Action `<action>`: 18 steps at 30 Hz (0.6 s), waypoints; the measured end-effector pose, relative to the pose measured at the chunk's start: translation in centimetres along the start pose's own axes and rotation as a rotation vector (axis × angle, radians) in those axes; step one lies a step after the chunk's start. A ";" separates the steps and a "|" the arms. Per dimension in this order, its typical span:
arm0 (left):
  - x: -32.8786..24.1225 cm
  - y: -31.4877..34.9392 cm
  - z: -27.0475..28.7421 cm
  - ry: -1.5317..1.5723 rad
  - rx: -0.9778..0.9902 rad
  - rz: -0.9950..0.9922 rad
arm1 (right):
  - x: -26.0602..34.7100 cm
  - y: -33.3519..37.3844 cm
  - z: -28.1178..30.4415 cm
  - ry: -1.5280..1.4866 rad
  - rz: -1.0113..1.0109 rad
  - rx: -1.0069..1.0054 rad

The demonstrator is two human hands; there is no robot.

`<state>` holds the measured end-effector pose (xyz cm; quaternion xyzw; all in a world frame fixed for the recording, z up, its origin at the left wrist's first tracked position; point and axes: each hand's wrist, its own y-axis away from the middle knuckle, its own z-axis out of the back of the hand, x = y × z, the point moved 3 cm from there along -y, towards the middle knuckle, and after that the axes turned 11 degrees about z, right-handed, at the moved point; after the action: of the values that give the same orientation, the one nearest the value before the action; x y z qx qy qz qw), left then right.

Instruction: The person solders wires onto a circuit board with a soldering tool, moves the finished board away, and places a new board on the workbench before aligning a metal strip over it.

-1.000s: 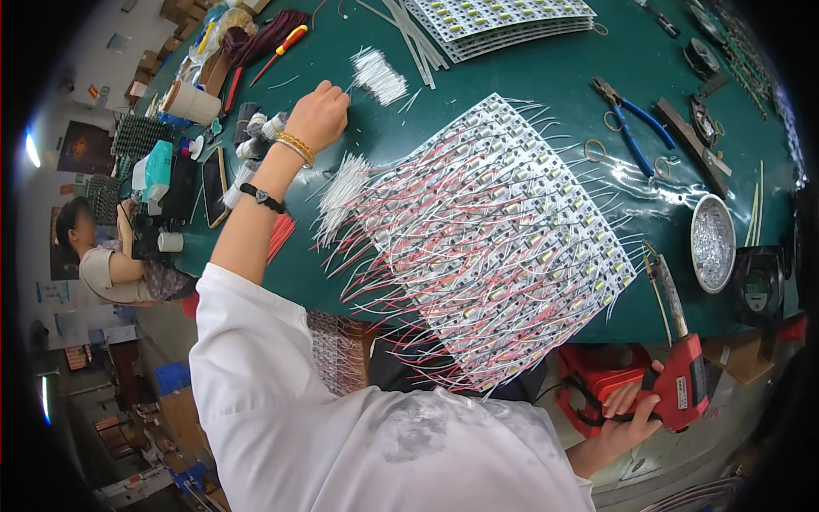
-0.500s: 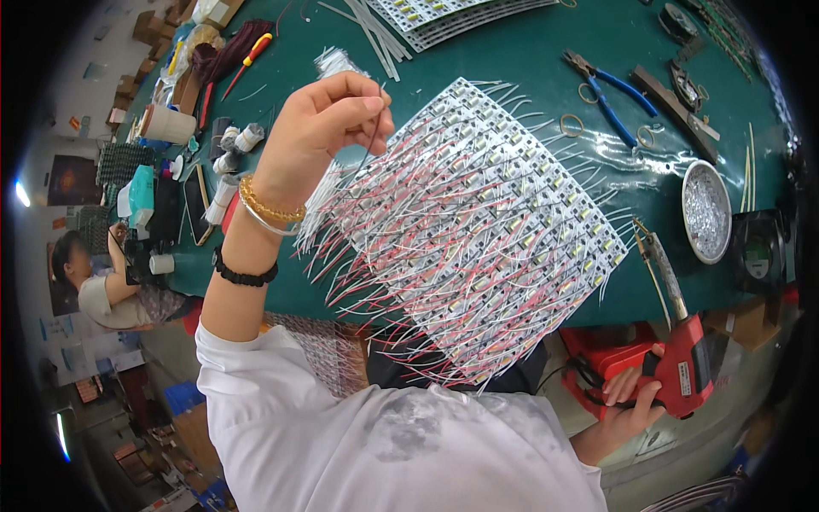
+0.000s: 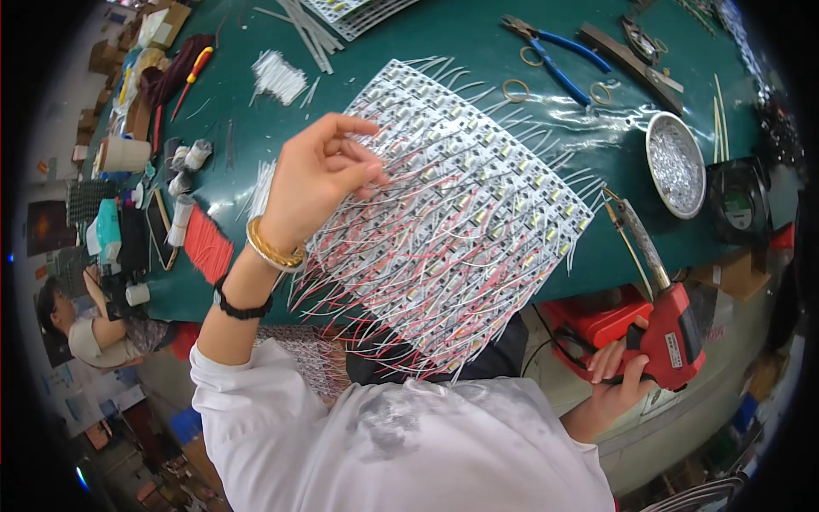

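Note:
A panel of small circuit boards [image 3: 503, 183], bristling with thin white and red wires, lies tilted across the near table edge. Over its upper left part is my left hand [image 3: 320, 175], its thumb and fingers drawn together. Whatever is between the fingertips is too small to make out among the wires. My right hand [image 3: 621, 375] is wrapped round the handle of a red soldering gun [image 3: 674, 337], off the table at the right. The gun's metal tip points up, close to the panel's right corner and apart from my left hand.
On the green table [image 3: 444, 43] lie blue-handled pliers [image 3: 559, 60], a bowl of silvery bits [image 3: 678, 162], a dark metal bar [image 3: 631, 64], a screwdriver [image 3: 194, 77], white wire pieces [image 3: 279, 77] and red wires [image 3: 209, 243]. Another person [image 3: 94, 328] sits at the far left.
The view has shifted, so the table things appear further left and up. My left hand has come down from above the panel's corner to its wires. The soldering gun stays in my right hand.

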<state>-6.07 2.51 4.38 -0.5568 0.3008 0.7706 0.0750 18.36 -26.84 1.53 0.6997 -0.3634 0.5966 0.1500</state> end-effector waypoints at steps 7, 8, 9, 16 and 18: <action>0.4 2.2 -1.6 -0.986 -0.182 -0.441 | 0.1 -0.2 -0.1 0.049 -0.021 -0.022; 0.3 2.4 -1.9 -1.151 -0.161 -0.422 | 0.1 -0.3 -0.1 0.043 -0.002 0.020; -0.1 2.7 -1.8 -1.147 -0.152 -0.428 | 0.2 -0.3 0.0 0.051 -0.001 0.013; -6.7 3.7 -6.0 -0.739 -0.243 -0.546 | 0.3 0.5 0.6 0.109 -0.006 -0.031; -5.7 3.2 -9.7 -0.638 -0.012 -0.590 | 0.6 0.6 0.3 0.122 0.008 0.017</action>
<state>2.47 -4.18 8.81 -0.3533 0.0862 0.8514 0.3780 18.11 -27.65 1.92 0.6619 -0.3513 0.6416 0.1636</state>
